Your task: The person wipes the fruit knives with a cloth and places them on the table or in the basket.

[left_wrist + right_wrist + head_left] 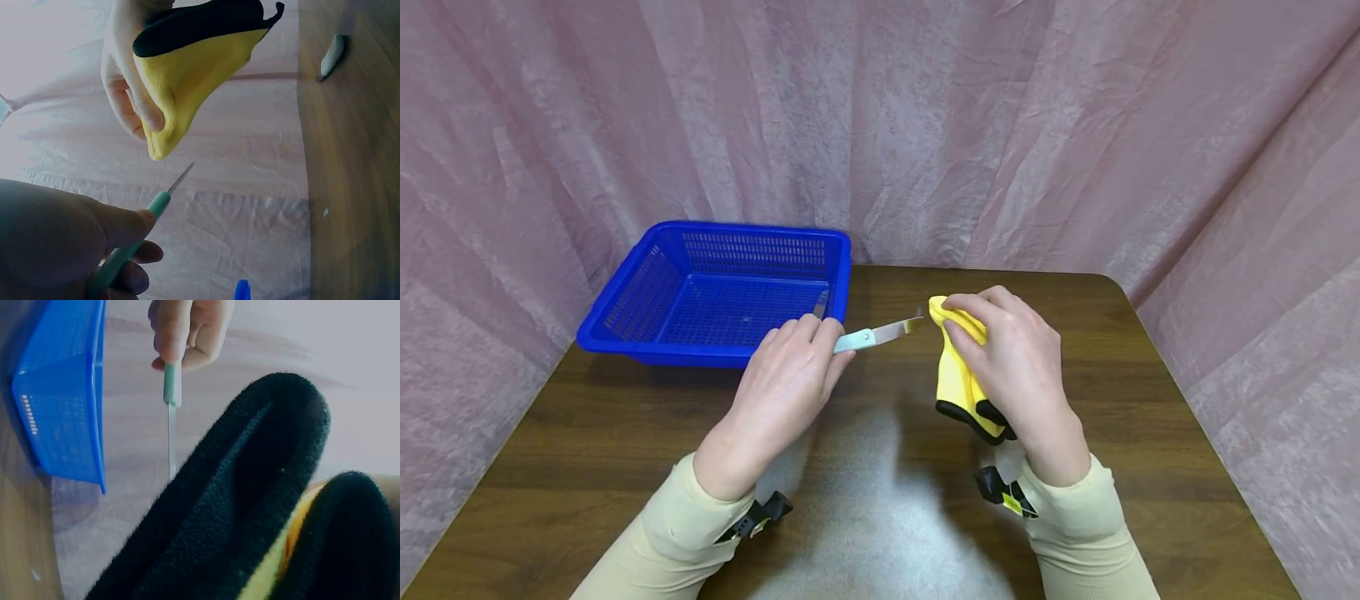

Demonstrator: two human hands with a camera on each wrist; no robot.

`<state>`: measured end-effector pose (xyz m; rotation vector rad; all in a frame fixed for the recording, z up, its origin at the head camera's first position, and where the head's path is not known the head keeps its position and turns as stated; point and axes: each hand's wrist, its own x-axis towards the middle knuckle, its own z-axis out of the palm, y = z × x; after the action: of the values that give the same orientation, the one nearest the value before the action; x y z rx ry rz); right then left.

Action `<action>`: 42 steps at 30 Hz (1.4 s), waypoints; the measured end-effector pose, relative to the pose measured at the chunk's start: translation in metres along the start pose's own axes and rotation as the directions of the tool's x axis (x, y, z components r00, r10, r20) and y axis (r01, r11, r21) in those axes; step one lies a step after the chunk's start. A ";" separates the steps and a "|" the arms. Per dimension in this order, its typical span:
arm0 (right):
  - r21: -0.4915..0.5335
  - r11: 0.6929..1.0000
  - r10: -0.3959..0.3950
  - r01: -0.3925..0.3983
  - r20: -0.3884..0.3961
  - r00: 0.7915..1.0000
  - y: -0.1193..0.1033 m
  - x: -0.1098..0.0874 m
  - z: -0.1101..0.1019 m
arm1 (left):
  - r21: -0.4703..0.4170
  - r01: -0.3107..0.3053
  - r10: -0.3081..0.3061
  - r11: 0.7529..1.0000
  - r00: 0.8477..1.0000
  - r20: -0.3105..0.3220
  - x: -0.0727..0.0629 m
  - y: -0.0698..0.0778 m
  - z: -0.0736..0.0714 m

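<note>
My left hand grips a knife by its pale green handle, and the blade points right toward the cloth. A yellowish patch shows near the blade's tip. Between thumb and fingers, my right hand pinches a yellow cloth with black edging, which hangs down in folds. In the left wrist view the knife tip is a short way from the cloth. The black edging fills much of the right wrist view, covering part of the blade.
A blue slotted basket stands at the back left of the brown wooden table. Inside its right end is a grey blade-like shape. The left wrist view shows a small pale object on the table. Pink curtains hang behind.
</note>
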<state>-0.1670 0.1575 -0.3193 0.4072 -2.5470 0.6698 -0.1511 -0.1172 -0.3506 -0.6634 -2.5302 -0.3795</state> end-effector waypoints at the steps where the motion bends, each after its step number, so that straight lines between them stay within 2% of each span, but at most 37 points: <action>1: 0.001 1.000 -0.007 0.007 0.001 1.000 -0.002 -0.001 0.000 | 0.003 0.000 0.000 1.000 1.000 0.000 0.000 0.000 0.000; 12: 0.012 0.992 -0.129 0.129 0.010 0.992 -0.017 -0.004 0.007 | 0.017 -0.039 0.039 0.999 0.999 -0.009 0.000 0.002 0.001; 23: 0.030 0.976 -0.216 0.214 0.062 0.974 -0.023 -0.007 0.012 | 0.009 -0.078 0.078 0.997 0.997 -0.001 0.001 0.005 0.002; 31: 0.024 0.966 -0.259 0.258 0.081 0.962 -0.022 -0.008 0.016 | 0.004 -0.096 0.096 0.995 0.995 -0.011 0.001 0.008 0.004; 42: 0.010 0.964 -0.264 0.265 0.098 0.959 -0.022 -0.008 0.017 | 0.016 -0.103 0.104 0.995 0.995 -0.013 0.001 0.009 0.004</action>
<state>-0.1580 0.1311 -0.3280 0.7817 -2.5198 0.5566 -0.1483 -0.1080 -0.3521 -0.7797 -2.4712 -0.3263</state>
